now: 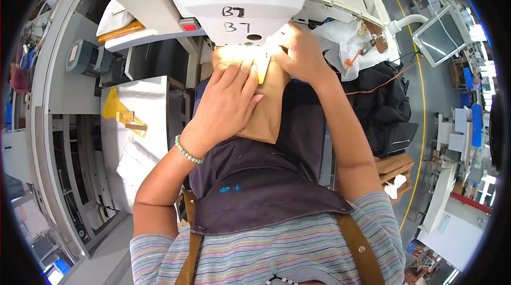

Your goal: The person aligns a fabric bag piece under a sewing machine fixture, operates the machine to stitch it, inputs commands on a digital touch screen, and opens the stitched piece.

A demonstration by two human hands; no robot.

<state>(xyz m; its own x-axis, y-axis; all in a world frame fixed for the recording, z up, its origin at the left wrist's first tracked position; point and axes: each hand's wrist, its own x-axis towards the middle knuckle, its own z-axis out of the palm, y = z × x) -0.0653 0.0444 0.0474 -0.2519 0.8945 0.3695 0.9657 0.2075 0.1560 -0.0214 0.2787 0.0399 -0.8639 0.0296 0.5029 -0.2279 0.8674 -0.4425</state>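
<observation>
A tan piece of fabric (266,120) lies under the white head of an industrial sewing machine (234,13) and hangs toward my lap. My left hand (226,101) rests on it, fingers stretched out and lying flat. A small yellow-and-white tapered piece (262,72) sits on the fabric by my left fingertips. On the right, my right hand (303,56) is closed beside the machine head, its thumb and fingers bent together at the fabric's upper edge. Bright light washes out the spot between the hands, so what the right fingers pinch cannot be made out.
A yellow template (120,112) and white cloth (136,165) lie on the left side table (154,104). A clear plastic bag (340,45), black fabric (380,109) and folded tan pieces (394,168) are on the right. A screen on an arm (439,34) stands at the far right.
</observation>
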